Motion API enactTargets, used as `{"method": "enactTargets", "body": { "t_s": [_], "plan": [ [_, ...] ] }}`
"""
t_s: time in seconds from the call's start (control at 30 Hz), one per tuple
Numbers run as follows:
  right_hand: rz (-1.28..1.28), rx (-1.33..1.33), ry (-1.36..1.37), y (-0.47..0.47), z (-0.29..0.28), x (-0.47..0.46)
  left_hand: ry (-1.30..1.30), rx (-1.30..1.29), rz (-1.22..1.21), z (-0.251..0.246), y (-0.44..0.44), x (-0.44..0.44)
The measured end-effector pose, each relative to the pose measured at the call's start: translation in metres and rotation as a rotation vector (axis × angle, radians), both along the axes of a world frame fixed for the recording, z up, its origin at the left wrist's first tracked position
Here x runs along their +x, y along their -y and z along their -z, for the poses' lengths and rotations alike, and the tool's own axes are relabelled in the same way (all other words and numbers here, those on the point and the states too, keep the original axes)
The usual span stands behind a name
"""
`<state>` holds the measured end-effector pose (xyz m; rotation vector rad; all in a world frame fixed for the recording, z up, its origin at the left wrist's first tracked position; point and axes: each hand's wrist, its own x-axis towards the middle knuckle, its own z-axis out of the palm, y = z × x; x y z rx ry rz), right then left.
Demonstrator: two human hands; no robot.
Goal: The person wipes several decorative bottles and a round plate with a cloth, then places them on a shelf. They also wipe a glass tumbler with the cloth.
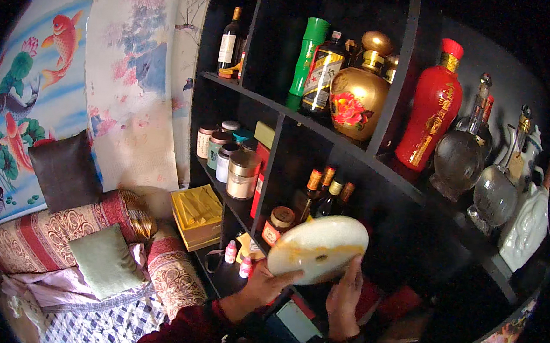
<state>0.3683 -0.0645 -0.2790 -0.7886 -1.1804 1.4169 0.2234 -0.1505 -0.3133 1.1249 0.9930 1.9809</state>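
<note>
A pale, polished stone disc (pixel 308 238) with amber-brown streaks and a small hole near its middle is held up, tilted, in front of a black shelf compartment. My left hand (pixel 267 283) grips its lower left rim, thumb across the near face. On the lower right rim is my right hand (pixel 345 296), fingers up along the edge. Just behind the disc stand a dark-lidded jar (pixel 278 224) with an orange label and several dark bottles (pixel 328 194), partly hidden by it. Two small pink-labelled bottles (pixel 238 257) stand left of my left hand.
The black shelf unit (pixel 325 132) holds a gold round bottle (pixel 359 96), a red bottle (pixel 430 106) and glass decanters (pixel 460 158) above. Lidded canisters (pixel 243 174) and a yellow box (pixel 197 216) are at left. Beyond is a sofa with a grey-green cushion (pixel 106 260).
</note>
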Motion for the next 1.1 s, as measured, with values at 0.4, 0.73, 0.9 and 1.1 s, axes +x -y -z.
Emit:
{"method": "enactTargets", "body": {
  "t_s": [0.4,0.73,0.9,1.1],
  "plan": [
    [-0.361,0.223,-0.297,0.024,-0.094,-0.200,-0.187,0.081,-0.298,-0.113,0.080,-0.150],
    [-0.298,0.386,-0.290,-0.002,-0.213,-0.304,-0.143,0.279,-0.249,-0.220,0.049,-0.253],
    [-0.152,0.395,-0.271,-0.039,-0.253,-0.307,-0.109,0.290,-0.053,-0.261,-0.002,-0.274],
    [-0.039,0.372,-0.233,-0.081,-0.283,-0.302,-0.137,0.335,0.146,-0.296,-0.066,-0.293]
  ]
}}
